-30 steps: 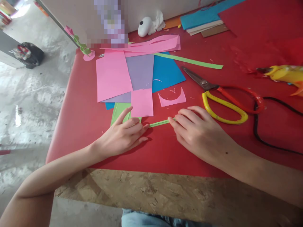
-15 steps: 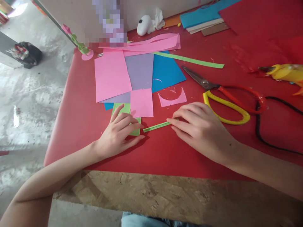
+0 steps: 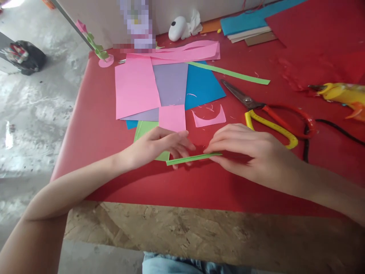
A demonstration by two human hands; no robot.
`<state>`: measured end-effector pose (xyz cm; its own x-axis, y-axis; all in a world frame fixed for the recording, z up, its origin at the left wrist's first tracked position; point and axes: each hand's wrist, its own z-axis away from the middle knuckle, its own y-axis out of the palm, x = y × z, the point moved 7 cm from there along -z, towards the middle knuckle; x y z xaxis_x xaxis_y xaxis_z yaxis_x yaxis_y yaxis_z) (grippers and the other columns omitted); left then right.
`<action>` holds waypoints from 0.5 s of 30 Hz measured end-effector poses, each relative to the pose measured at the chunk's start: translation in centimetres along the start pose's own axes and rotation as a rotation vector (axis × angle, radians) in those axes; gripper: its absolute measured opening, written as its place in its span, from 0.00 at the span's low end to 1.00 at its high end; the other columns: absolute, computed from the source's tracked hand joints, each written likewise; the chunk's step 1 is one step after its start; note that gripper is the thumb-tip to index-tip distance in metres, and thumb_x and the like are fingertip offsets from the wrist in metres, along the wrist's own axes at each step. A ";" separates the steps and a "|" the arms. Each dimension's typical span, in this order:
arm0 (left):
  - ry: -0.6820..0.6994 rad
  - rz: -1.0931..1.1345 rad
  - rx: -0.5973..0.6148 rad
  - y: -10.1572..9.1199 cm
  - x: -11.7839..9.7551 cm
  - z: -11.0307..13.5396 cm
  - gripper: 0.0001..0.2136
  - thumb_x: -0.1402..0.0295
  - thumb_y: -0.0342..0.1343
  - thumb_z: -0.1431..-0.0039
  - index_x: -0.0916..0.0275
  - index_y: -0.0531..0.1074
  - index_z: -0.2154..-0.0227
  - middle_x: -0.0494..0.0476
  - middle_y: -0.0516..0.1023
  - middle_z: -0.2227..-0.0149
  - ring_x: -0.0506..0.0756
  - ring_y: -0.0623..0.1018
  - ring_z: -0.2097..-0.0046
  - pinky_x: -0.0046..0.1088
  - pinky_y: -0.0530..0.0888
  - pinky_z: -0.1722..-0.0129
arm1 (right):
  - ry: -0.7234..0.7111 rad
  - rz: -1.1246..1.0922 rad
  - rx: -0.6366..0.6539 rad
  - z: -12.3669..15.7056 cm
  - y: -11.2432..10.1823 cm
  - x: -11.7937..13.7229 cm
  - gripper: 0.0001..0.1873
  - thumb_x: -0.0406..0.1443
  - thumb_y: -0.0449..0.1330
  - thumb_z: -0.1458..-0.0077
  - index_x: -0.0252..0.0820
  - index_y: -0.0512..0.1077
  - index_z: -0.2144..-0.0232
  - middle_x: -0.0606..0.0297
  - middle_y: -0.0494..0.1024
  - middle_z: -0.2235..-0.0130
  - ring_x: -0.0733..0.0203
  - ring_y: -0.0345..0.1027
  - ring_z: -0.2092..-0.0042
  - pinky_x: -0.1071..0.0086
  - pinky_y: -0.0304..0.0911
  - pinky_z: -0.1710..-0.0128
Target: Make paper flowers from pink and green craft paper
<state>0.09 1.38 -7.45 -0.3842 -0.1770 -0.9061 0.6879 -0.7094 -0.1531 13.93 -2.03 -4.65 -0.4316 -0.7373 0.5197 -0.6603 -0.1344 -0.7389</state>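
A narrow, folded green paper strip (image 3: 189, 158) is pinched at its right end between the thumb and fingers of my right hand (image 3: 242, 152). My left hand (image 3: 167, 145) is beside the strip's left part, its fingers apart and some of them behind the strip. Whether those fingers touch it I cannot tell. Under and behind my left hand lies a light green sheet (image 3: 145, 131), partly covered. A small pink paper square (image 3: 172, 117) lies just beyond it, and a pink offcut with a curved cut (image 3: 209, 118) sits beyond the strip.
Scissors (image 3: 249, 102) with red and yellow handles lie near my right hand. A yellow glue gun (image 3: 339, 93) with a black cord is at the right. Pink (image 3: 137, 87), purple and blue sheets lie behind. A paper flower (image 3: 97, 47) stands at the table's far left corner.
My right hand has lifted the green strip slightly and drawn it nearer to me. My left hand has moved right and turned, bringing its fingers behind the strip.
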 end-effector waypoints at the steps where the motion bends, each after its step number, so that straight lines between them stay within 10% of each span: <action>1: -0.089 0.148 0.096 0.8 0.3 -0.2 0.17 0.61 0.47 0.36 0.67 0.76 0.70 0.57 0.81 0.74 0.50 0.76 0.78 0.25 0.74 0.76 | 0.000 -0.027 0.016 -0.1 -0.4 0.2 0.04 0.31 0.56 0.41 0.38 0.71 0.65 0.68 0.74 0.64 0.72 0.66 0.59 0.74 0.63 0.57; 5: -0.188 0.523 0.311 3.3 0.5 -0.4 0.10 0.67 0.55 0.40 0.67 0.77 0.70 0.55 0.82 0.74 0.50 0.79 0.77 0.21 0.76 0.78 | 0.008 -0.035 0.059 -0.4 -1.9 0.9 0.05 0.32 0.55 0.40 0.40 0.72 0.64 0.67 0.73 0.63 0.71 0.66 0.59 0.74 0.62 0.57; 15: -0.144 0.699 0.317 4.7 -0.7 0.2 0.06 0.69 0.59 0.43 0.64 0.78 0.72 0.53 0.82 0.72 0.49 0.81 0.72 0.18 0.77 0.75 | 0.027 0.090 -0.015 -0.4 -3.8 2.5 0.07 0.32 0.55 0.40 0.42 0.73 0.63 0.69 0.74 0.63 0.72 0.67 0.57 0.78 0.65 0.55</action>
<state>3.51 -1.97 -7.44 -0.0175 -0.7265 -0.6869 0.5990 -0.5577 0.5746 15.13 -3.12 -0.41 -0.5058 -0.7275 0.4636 -0.6273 -0.0586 -0.7765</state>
